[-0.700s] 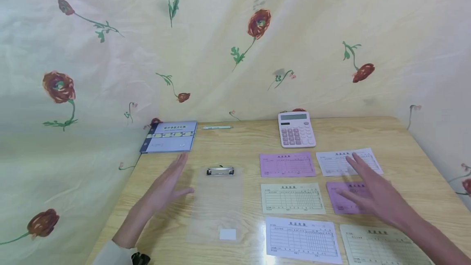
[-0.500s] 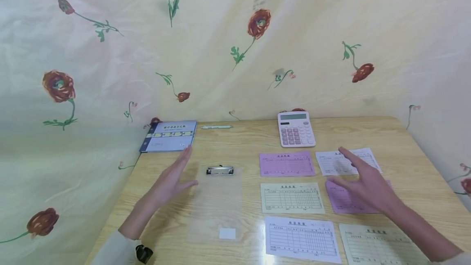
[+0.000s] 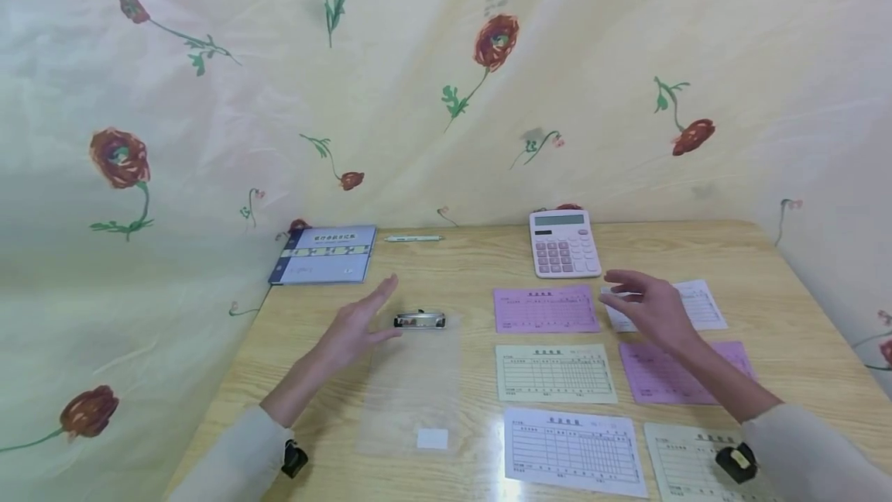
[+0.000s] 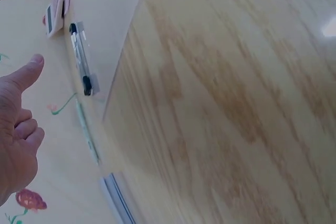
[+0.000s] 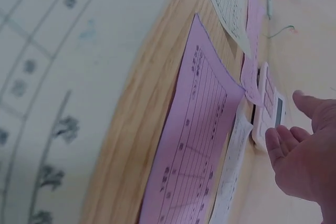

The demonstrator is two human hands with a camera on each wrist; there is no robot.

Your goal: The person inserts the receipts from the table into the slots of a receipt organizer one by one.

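In the head view my left hand (image 3: 353, 331) hovers beside the metal clip of a clear clipboard (image 3: 411, 390), thumb spread from the fingers and nothing held. My right hand (image 3: 648, 310), also holding nothing, is over the back white form (image 3: 702, 305) with fingers loosely bent. Its fingertips point toward the pink calculator (image 3: 564, 246) and the back purple form (image 3: 546, 310). The right wrist view shows that hand (image 5: 307, 153) overlapping the edge of the calculator (image 5: 265, 108). In the left wrist view the left thumb extends toward the clip (image 4: 81, 59).
A second purple form (image 3: 728, 362) lies under the right forearm. Pale green forms (image 3: 555, 374) and a front white form (image 3: 574, 452) lie flat in two columns. A blue account book (image 3: 324, 256) and a pen (image 3: 414, 238) lie at the back left, before a flowered cloth.
Both hands have moved farther over the table. The left has come rightward to the clip; the right has shifted left and back toward the calculator, its fingers bending more.
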